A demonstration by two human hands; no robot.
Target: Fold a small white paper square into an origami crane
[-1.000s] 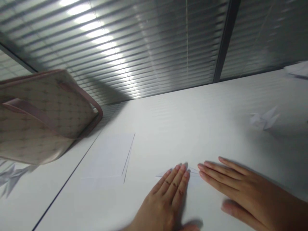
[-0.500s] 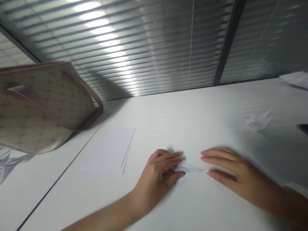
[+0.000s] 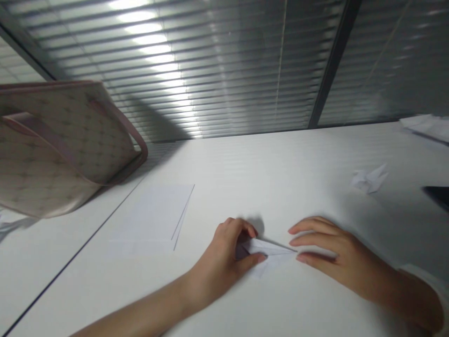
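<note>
Steadily, the left hand (image 3: 222, 255) gripped the narrow folded white paper (image 3: 270, 248), which lay at 6 o'clock from the view's centre on the white table (image 3: 245, 173). Its curled fingers (image 3: 242, 228) and thumb were clamped on the paper's blunt end, a hold that appeared well suited to keeping the layers aligned. The right hand (image 3: 336, 248) lay open, its fingers slightly apart, with their tips just beside the sharp point; contact could not be determined. A flat paper sheet (image 3: 150, 220) lay at 8 o'clock, a paper crane (image 3: 368, 180) at 3 o'clock, and a patterned handbag (image 3: 59, 145) at 9 o'clock.
</note>
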